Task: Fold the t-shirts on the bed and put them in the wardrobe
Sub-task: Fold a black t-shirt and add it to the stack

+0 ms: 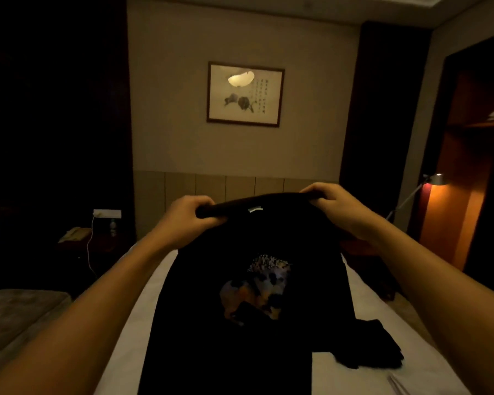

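Note:
A black t-shirt [240, 332] with a colourful print on its front hangs in the air over the white bed [362, 303]. My left hand [186, 218] grips its top edge at the left shoulder. My right hand [332, 203] grips the top edge at the right shoulder. A small label shows at the collar between my hands. The shirt's lower part drapes down onto the bed. Another dark garment [374, 346] lies crumpled on the bed at the right, partly behind the held shirt.
An open wooden wardrobe [474, 172] stands at the right, with a lit lamp [437, 179] beside it. A bedside table with a phone [74, 233] is at the left, a grey bench [17, 315] at the lower left. A framed picture [244, 94] hangs ahead.

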Demonstrator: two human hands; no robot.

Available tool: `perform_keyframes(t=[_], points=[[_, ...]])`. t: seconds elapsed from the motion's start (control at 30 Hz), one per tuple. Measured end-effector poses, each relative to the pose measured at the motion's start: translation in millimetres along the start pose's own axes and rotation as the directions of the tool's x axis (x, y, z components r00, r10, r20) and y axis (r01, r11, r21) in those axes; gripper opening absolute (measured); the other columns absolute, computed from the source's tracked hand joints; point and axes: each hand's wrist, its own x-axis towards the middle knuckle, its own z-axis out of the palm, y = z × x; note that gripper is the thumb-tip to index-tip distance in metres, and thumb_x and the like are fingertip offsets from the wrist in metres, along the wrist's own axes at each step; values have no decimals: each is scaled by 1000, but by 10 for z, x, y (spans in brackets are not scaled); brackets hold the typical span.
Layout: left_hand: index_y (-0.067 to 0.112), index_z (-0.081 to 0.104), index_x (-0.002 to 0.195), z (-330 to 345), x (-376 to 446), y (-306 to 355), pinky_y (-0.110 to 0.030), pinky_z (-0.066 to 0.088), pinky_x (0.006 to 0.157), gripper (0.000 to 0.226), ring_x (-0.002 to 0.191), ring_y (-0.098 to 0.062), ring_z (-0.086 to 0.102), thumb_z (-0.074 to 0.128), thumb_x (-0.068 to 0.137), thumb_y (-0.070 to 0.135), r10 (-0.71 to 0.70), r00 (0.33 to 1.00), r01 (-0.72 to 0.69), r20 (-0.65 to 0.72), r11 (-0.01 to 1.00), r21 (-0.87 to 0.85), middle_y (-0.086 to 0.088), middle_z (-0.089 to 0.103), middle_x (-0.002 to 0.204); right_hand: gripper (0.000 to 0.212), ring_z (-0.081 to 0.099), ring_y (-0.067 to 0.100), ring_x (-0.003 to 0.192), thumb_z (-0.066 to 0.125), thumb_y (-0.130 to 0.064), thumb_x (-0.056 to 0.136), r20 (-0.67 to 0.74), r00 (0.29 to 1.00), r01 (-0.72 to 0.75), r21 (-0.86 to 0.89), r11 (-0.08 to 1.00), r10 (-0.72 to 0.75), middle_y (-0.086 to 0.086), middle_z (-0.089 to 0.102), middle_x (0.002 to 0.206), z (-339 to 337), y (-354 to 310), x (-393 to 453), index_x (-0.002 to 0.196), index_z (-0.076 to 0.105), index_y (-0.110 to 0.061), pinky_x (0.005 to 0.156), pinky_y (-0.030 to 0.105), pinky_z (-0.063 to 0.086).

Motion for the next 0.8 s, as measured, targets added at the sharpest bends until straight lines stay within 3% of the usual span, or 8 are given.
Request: perform_keyframes(t=[0.1,0.23,0.33,0.43,0.53,0.7,0.8], points=[[15,70,102,-226,-41,283,-34,57,76,16,82,-20,71,74,87,19,-35,996,43,86,995,-91,-11,71,94,19,61,5,78,47,-7,102,-177,979,99,-1,995,-97,-6,64,89,-100,-156,-111,102,63,-16,63,9,47],[12,71,100,-403,-121,520,-25,59,66,19,79,-18,72,76,83,17,-27,1000,21,-14,955,-297,-7,74,89,18,61,0,78,49,-9,101,-338,924,194,7,981,-180,-9,64,88,-197,-264,-236,99,64,-20,65,9,47],[11,74,95,-341,-154,380,-28,58,71,17,81,-20,73,76,82,21,-133,974,173,184,959,-223,-7,75,88,14,65,7,75,52,-15,101,-193,980,92,183,979,-56,1,66,88,-201,-158,-359,99,66,-11,65,18,50],[10,76,90,-61,-307,-57,-38,54,84,27,85,-25,71,82,72,29,-323,864,409,386,898,-163,-13,73,92,17,61,23,81,54,-14,100,15,993,-115,117,986,114,12,63,87,-2,290,-459,99,66,-3,70,29,48],[10,75,88,330,-514,-448,-30,52,69,52,73,-20,69,87,55,49,-421,802,527,423,832,-171,-6,71,79,17,61,21,75,56,-14,98,56,979,-200,41,979,197,10,65,81,347,836,-560,96,69,-3,69,33,46],[9,74,83,923,-771,-928,-27,41,56,55,56,-19,57,79,61,59,-527,751,623,397,765,-164,-7,59,66,25,57,17,63,57,-26,98,14,971,-235,-76,969,237,7,62,71,917,1569,-753,80,63,-11,59,31,39],[6,77,88,1117,-844,-1231,-33,51,64,67,67,-29,68,86,54,62,-485,762,596,429,784,-173,-19,70,78,32,54,22,60,55,-31,100,53,952,-294,-125,948,302,11,57,69,1175,1914,-804,78,57,-8,56,33,35]])
